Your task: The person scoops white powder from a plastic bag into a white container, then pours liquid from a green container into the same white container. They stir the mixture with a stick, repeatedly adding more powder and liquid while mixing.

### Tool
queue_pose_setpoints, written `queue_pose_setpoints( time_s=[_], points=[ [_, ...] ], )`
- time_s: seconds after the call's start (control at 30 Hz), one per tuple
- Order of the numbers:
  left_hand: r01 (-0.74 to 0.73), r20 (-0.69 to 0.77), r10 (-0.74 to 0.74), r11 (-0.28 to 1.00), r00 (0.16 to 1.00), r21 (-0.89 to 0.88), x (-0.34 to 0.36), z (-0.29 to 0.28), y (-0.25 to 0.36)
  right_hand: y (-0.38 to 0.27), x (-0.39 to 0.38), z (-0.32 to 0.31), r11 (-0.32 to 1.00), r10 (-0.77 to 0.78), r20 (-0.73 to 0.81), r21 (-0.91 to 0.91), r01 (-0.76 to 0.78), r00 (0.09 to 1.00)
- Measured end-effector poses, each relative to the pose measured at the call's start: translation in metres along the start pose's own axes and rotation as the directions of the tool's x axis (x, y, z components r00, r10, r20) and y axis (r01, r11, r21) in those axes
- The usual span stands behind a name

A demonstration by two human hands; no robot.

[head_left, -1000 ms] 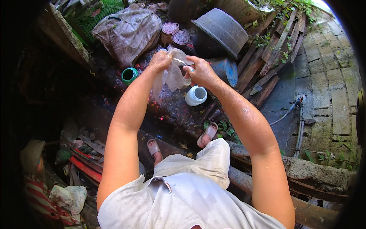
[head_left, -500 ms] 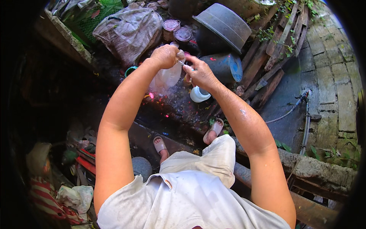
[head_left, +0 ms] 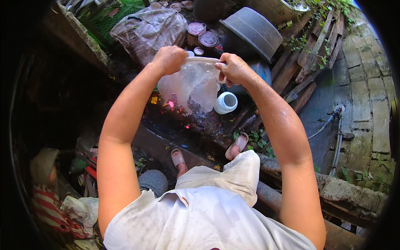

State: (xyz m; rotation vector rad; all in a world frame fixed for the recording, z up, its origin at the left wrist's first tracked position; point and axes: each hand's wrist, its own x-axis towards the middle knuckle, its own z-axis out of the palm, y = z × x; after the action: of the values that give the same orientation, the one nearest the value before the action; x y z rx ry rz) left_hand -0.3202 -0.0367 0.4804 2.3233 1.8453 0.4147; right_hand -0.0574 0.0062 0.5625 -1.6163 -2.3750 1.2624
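Between my hands hangs a clear plastic bag, its thick rolled rim stretched wide. My left hand is closed on the rim's left end. At the other end my right hand pinches the rim between thumb and fingers. The bag's lower part sags toward the dark, littered ground; whether it touches cannot be told. Right below my right hand a white plastic jar lies tilted with its mouth open. A small pale round lid or cup shows just beyond the bag's rim.
Two rusty paint cans and a dusty grey sack lie beyond my hands. A large grey basin leans at the back right, beside stacked old planks. Right of me run a hose and a rough concrete ledge.
My hands, close together before, have moved apart and pulled the bag's mouth wide. The white jar now shows more fully, and the view has shifted slightly.
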Motion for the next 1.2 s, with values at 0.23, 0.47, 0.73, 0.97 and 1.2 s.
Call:
queue_pose_setpoints(
  time_s=[0.23, 0.47, 0.73, 0.97, 1.2],
  points=[
    [0.295, -0.058, -0.303, 0.948, 0.951, -0.124, -0.045, 0.043, -0.066, -0.015, -0.019, -0.045, 0.995, -0.076, -0.099, 0.064, 0.083, 0.992],
    [0.272, -0.305, -0.332, 0.936, 0.893, -0.221, -0.041, 0.003, -0.085, 0.022, -0.022, -0.041, 0.998, 0.034, -0.173, 0.055, -0.025, 0.984],
    [0.168, -0.053, -0.362, 0.553, 0.931, -0.816, -0.029, -0.043, -0.122, 0.004, -0.021, -0.044, 0.999, 0.033, -0.158, -0.016, -0.036, 0.987],
    [0.142, -0.169, -0.429, 0.603, 0.887, -0.785, -0.02, -0.049, -0.126, -0.013, -0.028, -0.065, 0.968, -0.069, -0.062, 0.237, 0.082, 0.996],
    [0.254, -0.026, -0.502, 0.481, 0.864, -0.839, -0.012, -0.005, -0.113, -0.021, -0.045, -0.079, 0.913, -0.158, 0.017, 0.383, 0.139, 0.987]
  ],
)
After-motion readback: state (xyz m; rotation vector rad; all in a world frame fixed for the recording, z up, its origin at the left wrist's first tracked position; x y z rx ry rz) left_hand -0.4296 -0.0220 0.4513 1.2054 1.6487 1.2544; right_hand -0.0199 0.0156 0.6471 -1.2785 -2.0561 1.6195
